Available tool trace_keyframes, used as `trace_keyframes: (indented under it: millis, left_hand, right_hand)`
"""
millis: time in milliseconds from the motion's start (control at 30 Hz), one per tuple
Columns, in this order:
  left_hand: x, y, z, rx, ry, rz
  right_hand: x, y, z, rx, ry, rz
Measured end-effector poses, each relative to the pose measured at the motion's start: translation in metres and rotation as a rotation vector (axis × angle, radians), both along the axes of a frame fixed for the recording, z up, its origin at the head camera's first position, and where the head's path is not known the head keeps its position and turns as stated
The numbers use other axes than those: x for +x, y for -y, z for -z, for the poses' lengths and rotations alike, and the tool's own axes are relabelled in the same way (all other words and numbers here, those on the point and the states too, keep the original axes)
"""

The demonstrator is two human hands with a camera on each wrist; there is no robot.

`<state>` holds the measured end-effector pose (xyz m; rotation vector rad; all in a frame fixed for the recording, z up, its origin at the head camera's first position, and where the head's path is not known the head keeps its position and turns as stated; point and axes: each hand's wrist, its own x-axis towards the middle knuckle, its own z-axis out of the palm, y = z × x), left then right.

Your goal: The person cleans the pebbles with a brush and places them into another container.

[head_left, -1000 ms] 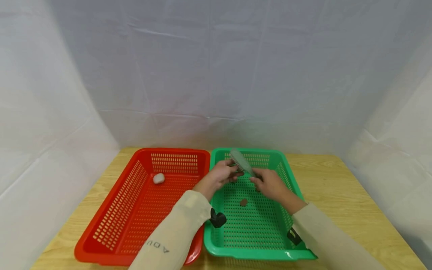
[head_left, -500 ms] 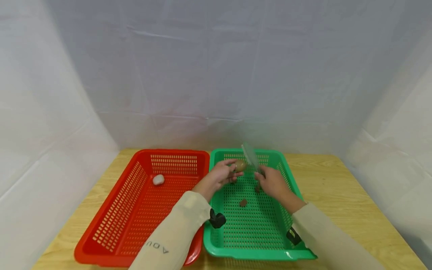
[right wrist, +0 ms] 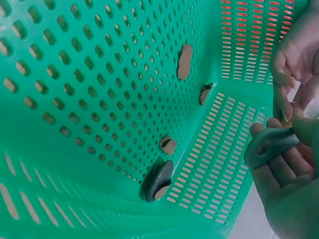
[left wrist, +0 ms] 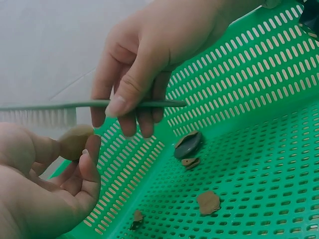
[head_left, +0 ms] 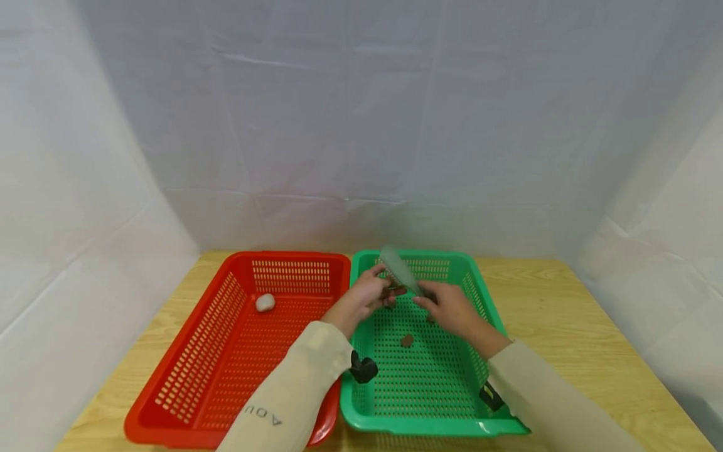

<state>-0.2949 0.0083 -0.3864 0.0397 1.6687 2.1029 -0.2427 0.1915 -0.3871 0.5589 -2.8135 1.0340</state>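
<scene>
Over the green basket point(head_left: 435, 427), my left hand point(head_left: 366, 296) pinches a smooth yellowish-brown stone point(left wrist: 76, 143) between thumb and fingers. My right hand point(head_left: 452, 309) grips the handle of a grey-green brush point(head_left: 400, 271). The bristles point(left wrist: 45, 117) face down just above the stone; whether they touch it I cannot tell. From the head the brush hides the stone. On the basket floor in the left wrist view lies a dark stone point(left wrist: 189, 147) with brown crust on it, and near it a flat brown flake point(left wrist: 208, 202).
A red basket point(head_left: 169, 433) stands against the green one on the left, with a pale stone point(head_left: 265, 302) inside. More brown bits, such as a small crumb point(left wrist: 137, 219), lie in the green basket. Both stand on a wooden table point(head_left: 570, 351) before white sheeting.
The brush swung away to the right half a second ago, baring the stone, and is now back over it at the left. My left hand has stayed nearly in place.
</scene>
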Motion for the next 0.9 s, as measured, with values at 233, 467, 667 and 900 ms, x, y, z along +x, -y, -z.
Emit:
trace_keyframes:
  millis: [233, 467, 667, 900]
  left_hand:
    - [0.0003, -0.0007, -0.0023, 0.002, 0.005, 0.000]
    - [0.0002, -0.0002, -0.0045, -0.004, 0.018, 0.006]
    - [0.0004, 0.0000, -0.0024, -0.002, 0.008, 0.013]
    - [0.0009, -0.0002, -0.0018, -0.014, -0.017, 0.019]
  right_hand:
    - [0.0023, -0.0010, -0.0007, -0.012, 0.017, -0.010]
    - [-0.0019, -0.0035, -0.0015, 0.053, -0.020, 0.135]
    - [-0.0036, -0.0046, -0.0003, 0.064, -0.035, 0.181]
    - [-0.0021, -0.0038, -0.0019, 0.049, -0.058, 0.155]
